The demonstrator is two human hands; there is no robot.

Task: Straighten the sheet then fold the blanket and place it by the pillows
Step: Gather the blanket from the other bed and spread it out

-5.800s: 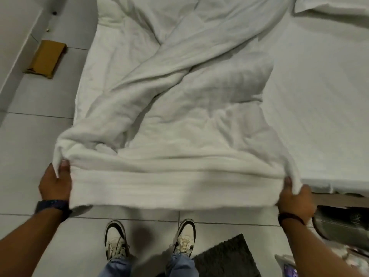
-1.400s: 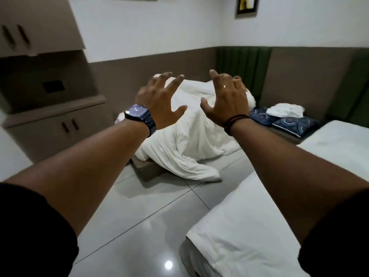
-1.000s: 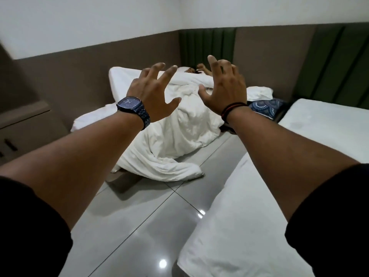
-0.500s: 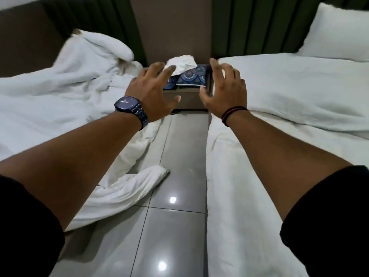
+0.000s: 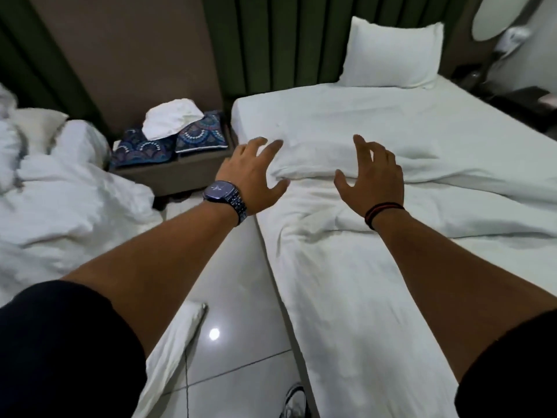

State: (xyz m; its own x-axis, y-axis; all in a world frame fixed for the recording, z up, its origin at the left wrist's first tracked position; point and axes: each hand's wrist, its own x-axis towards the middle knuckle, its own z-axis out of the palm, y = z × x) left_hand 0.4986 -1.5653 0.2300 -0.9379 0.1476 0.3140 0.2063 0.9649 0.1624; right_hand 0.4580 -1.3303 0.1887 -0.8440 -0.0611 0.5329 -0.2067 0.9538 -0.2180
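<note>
Hands: left hand (image 5: pixel 251 173) and right hand (image 5: pixel 373 176) are spread wide, holding nothing, above the blanket (image 5: pixel 376 188).
Change: the view has turned from the messy bed (image 5: pixel 60 191) to this one; folding probably comes next.
Blanket: bunched across the sheet (image 5: pixel 346 297), below the pillow (image 5: pixel 391 55).
Room: shiny floor (image 5: pixel 229 291), green wall panels (image 5: pixel 283 40).

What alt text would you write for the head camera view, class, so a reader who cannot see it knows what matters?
Both bare hands, left hand and right hand, reach open and empty over a rumpled white blanket on a white-sheeted bed. One white pillow leans on the green headboard.
</note>
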